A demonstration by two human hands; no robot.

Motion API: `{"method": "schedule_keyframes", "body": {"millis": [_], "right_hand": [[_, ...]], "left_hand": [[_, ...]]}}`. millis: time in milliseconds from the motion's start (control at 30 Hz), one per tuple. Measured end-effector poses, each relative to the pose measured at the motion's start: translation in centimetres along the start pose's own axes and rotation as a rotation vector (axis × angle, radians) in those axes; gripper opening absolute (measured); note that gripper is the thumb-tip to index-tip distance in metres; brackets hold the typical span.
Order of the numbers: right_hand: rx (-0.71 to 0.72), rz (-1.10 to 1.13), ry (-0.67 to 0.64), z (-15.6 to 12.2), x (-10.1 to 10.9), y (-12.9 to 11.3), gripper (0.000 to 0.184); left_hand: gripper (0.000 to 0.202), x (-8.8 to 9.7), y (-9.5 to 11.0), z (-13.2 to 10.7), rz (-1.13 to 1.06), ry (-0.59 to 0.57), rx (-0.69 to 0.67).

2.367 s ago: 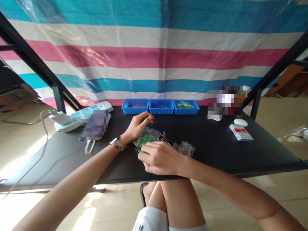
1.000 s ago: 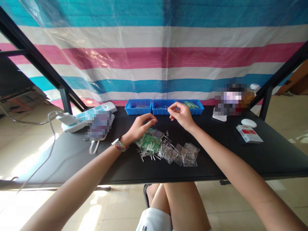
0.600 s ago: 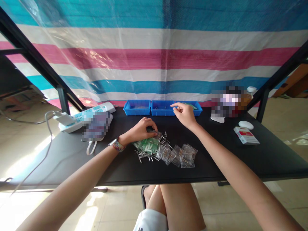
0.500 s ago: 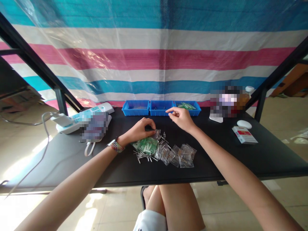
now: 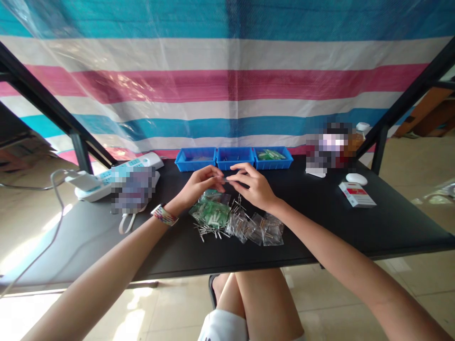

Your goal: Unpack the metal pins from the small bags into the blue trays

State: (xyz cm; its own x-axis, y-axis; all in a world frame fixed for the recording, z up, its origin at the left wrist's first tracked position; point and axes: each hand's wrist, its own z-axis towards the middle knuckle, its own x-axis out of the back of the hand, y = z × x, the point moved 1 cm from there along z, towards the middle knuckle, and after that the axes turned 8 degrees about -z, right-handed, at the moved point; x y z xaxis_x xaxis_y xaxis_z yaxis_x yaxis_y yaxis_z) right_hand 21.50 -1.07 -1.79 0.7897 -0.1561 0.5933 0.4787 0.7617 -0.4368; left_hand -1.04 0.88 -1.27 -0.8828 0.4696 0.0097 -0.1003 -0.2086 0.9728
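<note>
My left hand (image 5: 205, 183) and my right hand (image 5: 251, 186) meet above the far edge of a pile. Their fingertips pinch together around something small and greyish, too small to name. Beneath my left hand lies a heap of green plastic pieces (image 5: 212, 209), partly in clear bags. Thin silver metal pins (image 5: 208, 231) stick out around it. To the right of this heap, small clear plastic bags (image 5: 268, 230) with thin metal parts inside lie overlapping, in front of my right wrist.
Behind my hands three blue bins stand in a row: the left bin (image 5: 195, 166), the middle bin (image 5: 234, 165) and the right bin (image 5: 273, 164) with green pieces. A power strip (image 5: 90, 193) lies left; a small box (image 5: 357, 195) and white oval object (image 5: 356, 179) lie right.
My right hand has moved left and a little down, from in front of the bins to my left hand. The left hand has lifted slightly off the heap, towards the bins.
</note>
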Motion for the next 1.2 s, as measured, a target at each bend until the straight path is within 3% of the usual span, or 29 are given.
{"method": "schedule_keyframes", "body": {"millis": [133, 200, 300, 400, 500, 600, 700, 867, 967, 1067, 1200], "right_hand": [[-0.346, 0.363, 0.025, 0.4, -0.5, 1.0, 0.024], [-0.485, 0.523, 0.025, 0.5, -0.7, 1.4, 0.041], [-0.558, 0.667, -0.015, 0.7, -0.8, 1.2, 0.062], [-0.564, 0.715, -0.078, 0.6, -0.8, 0.7, 0.057], [-0.528, 0.62, -0.119, 0.5, -0.5, 0.7, 0.037], [-0.373, 0.357, -0.228, 0.5, 0.4, 1.5, 0.012], [-0.191, 0.111, -0.393, 0.4, 1.6, 2.4, 0.021], [-0.141, 0.014, -0.51, 0.0, 2.3, 3.5, 0.026], [-0.139, 0.009, -0.53, -0.1, 2.2, 3.7, 0.023], [-0.134, 0.002, -0.542, -0.1, 2.1, 3.7, 0.016], [-0.109, 0.007, -0.551, 0.0, 2.2, 3.8, 0.01]], "left_hand": [[0.034, 0.0, 0.2, -0.5, 0.325, 0.024, -0.208], [0.046, -0.2, 0.5, -0.7, 0.525, 0.039, -0.351], [0.041, -0.5, 0.8, -0.9, 0.707, 0.001, -0.498], [0.024, -0.7, 1.0, -0.8, 0.695, 0.004, -0.573], [0.014, -0.4, 0.9, -0.5, 0.621, 0.13, -0.525], [0.02, 0.8, 0.7, 0.0, 0.483, 0.348, -0.372], [0.025, 2.4, 0.3, 0.4, 0.282, 0.514, -0.214], [0.031, 4.8, -0.6, 1.0, 0.087, 0.685, -0.118], [0.047, 5.2, -0.9, 1.2, -0.104, 0.681, -0.077], [0.074, 4.9, -0.8, 1.2, -0.267, 0.601, -0.091], [0.084, 4.3, -0.7, 1.1, -0.256, 0.496, -0.097]]}}
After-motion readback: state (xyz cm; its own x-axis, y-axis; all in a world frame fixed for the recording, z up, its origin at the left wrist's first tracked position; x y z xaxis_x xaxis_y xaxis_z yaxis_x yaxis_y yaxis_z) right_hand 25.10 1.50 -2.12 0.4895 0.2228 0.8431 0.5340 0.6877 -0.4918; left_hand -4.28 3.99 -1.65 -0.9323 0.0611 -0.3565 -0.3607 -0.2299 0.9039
